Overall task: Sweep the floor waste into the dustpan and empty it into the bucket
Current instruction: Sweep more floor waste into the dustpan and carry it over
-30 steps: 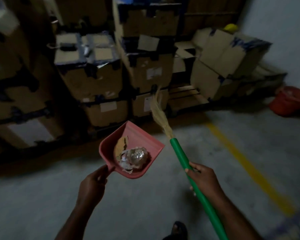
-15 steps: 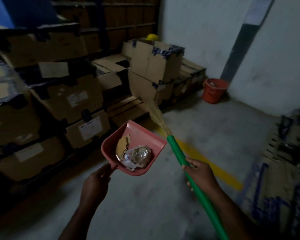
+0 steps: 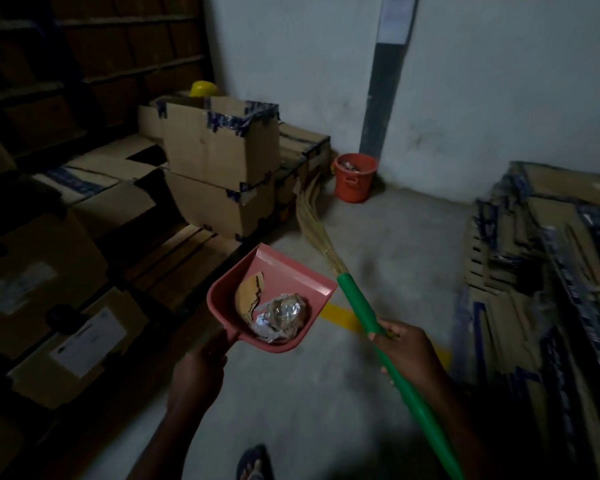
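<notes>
We'd turned toward the bucket [image 3: 354, 177]: a second ago it sat at the frame's right edge, now it was dead ahead by the wall, still well apart from us. Our left hand [image 3: 196, 372] gripped the dustpan [image 3: 284, 271] handle, pan level, waste [image 3: 281, 315] still inside. Our right hand [image 3: 409, 351] clasped the broom [image 3: 357, 303]. Sweeping looked done; the carry and dump remained.

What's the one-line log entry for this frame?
left hand: holds loaded dustpan | right hand: grips broom | bucket: ahead, by wall
</notes>
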{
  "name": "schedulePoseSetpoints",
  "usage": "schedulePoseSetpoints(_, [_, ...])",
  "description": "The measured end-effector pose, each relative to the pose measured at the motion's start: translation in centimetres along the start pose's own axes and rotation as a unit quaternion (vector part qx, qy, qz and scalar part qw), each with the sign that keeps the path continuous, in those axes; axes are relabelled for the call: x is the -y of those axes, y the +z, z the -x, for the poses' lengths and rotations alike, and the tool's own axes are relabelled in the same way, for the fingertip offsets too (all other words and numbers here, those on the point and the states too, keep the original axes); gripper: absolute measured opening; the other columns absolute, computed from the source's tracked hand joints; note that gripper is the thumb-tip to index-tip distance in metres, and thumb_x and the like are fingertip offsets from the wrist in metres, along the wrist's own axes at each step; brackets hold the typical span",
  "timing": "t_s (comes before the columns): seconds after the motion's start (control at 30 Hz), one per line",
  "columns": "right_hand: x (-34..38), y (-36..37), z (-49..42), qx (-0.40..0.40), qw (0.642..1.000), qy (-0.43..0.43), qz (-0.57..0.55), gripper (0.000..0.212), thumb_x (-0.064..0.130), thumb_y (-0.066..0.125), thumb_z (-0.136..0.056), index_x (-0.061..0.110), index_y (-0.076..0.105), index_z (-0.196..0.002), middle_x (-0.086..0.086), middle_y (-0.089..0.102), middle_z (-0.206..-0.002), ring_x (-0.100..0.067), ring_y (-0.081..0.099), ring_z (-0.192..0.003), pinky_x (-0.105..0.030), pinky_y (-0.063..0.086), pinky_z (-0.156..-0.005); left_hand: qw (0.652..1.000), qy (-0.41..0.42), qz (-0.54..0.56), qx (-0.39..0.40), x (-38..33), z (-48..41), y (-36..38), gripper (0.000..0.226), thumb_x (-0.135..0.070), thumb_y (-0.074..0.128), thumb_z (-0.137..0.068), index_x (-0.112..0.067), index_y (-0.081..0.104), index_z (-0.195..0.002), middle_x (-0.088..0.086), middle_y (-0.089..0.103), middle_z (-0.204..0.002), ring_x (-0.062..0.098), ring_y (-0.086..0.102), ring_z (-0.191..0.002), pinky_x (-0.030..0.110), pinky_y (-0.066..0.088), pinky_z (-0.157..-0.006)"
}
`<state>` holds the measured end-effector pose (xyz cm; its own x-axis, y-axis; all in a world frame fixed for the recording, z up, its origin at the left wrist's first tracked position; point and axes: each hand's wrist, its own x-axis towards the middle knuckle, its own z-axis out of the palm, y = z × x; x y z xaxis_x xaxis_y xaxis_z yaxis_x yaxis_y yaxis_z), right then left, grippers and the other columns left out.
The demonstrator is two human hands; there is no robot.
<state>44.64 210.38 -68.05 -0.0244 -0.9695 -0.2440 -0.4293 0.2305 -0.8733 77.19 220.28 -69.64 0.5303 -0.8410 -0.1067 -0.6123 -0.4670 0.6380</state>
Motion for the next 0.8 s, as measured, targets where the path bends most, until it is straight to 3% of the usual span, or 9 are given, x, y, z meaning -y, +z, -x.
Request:
schedulePoseSetpoints(0.17, [2.4,2.5,-6.2,-0.04,0.999,0.02,-0.009,0.044,0.023,0.074,-0.085,0.023,0.065,-0.128,0.001,0.069,-0.06,-0.028,0.066,-0.046,-0.027,0.047,-0.039,0.996,0.081,-0.012,0.031,-2.2,-9.4,0.0,0.051,-0.005,0.067,-0.088,-0.029,0.061,-0.133,-0.003,0.074,-0.107,0.012,0.069,-0.085,0.035,0.058,-0.073])
schedulePoseSetpoints(0.4, [4.4,4.6,-14.1,-0.075,0.995,0.06,-0.036,0.042,0.026,0.072,-0.086,0.03,0.065,-0.127,-0.004,0.07,-0.072,-0.028,0.067,-0.048,-0.028,0.048,-0.04,0.986,0.145,-0.033,0.075,-7.1,-21.5,0.4,0.042,-0.006,0.064,-0.093,-0.023,0.063,-0.132,0.006,0.073,-0.111,0.025,0.069,-0.093,0.033,0.047,-0.074])
schedulePoseSetpoints(0.57, [4.1,3.1,-21.5,-0.102,0.992,0.073,-0.024,0.042,0.027,0.073,-0.084,0.027,0.068,-0.125,-0.004,0.073,-0.082,-0.022,0.069,-0.053,-0.027,0.05,-0.044,0.98,0.154,-0.044,0.117,-10.9,-29.5,4.9,0.04,-0.012,0.063,-0.094,-0.023,0.062,-0.133,0.006,0.071,-0.116,0.027,0.067,-0.104,0.033,0.047,-0.085])
schedulePoseSetpoints(0.7, [2.8,0.8,-29.6,-0.133,0.984,0.105,-0.06,0.04,0.024,0.075,-0.083,0.03,0.068,-0.122,-0.001,0.073,-0.076,-0.024,0.069,-0.054,-0.03,0.052,-0.047,0.976,0.16,-0.045,0.137,-16.0,-36.3,9.7,0.04,-0.012,0.064,-0.093,-0.019,0.064,-0.132,0.011,0.071,-0.118,0.032,0.066,-0.107,0.037,0.048,-0.088])
schedulePoseSetpoints(0.8, [2.1,-1.7,-37.4,-0.136,0.983,0.1,-0.067,0.041,0.029,0.076,-0.081,0.031,0.069,-0.121,0.001,0.07,-0.076,-0.021,0.069,-0.06,-0.039,0.058,-0.055,0.973,0.179,-0.037,0.143,-20.5,-41.7,13.8,0.038,-0.011,0.062,-0.093,-0.016,0.065,-0.13,0.011,0.072,-0.114,0.034,0.067,-0.105,0.039,0.049,-0.088])
